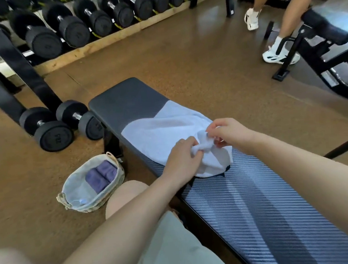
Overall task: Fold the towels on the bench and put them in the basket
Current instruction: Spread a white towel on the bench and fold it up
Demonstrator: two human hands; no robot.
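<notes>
White terry cloth bunches between our hands, the left hand (pixel 180 158) and right hand (pixel 227 133) each pinching the near edge of the soft white towel (pixel 164 132) spread on the black padded bench (pixel 249 199), beside the lined wicker basket (pixel 68 195) holding folded purple towels (pixel 101 176).

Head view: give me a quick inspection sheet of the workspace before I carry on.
Surface: dark padded bench, far end and near end bare.
Job's things: white towel lies mid-bench, near edge bunched up; basket on the floor left of the bench holds folded purple towels.
Clutter: two dumbbells on the floor by the bench's far end.
Grippers: left hand and right hand both pinch the towel's bunched edge.
Cables: nothing seen.
Surroundings: dumbbell rack behind; another person's legs by a second bench, far right.
</notes>
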